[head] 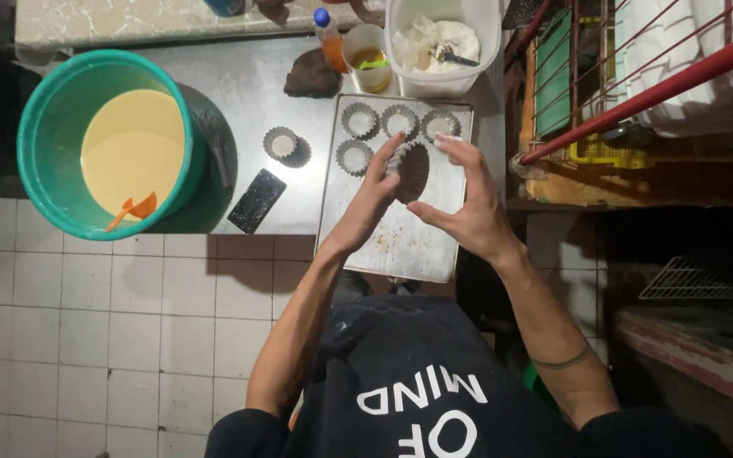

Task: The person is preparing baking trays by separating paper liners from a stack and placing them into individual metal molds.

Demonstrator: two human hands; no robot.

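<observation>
My left hand [372, 197] and my right hand [467, 197] are raised over a metal baking tray [400, 246]. Between their fingertips I hold a stack of dark brown fluted paper cups [413, 172], tilted on edge. Several small fluted metal moulds [399, 120] stand in rows at the far end of the tray. One more mould [282, 142] sits on the steel table left of the tray.
A green bucket [48, 127] of pale yellow batter with an orange scoop [133, 209] stands at the left. A black phone [256, 200] lies beside the tray. Behind are a white tub [444, 80], a cup of oil [367, 58], a bottle [329, 36], a brown cloth [312, 75]. A red-framed rack [638, 93] stands at the right.
</observation>
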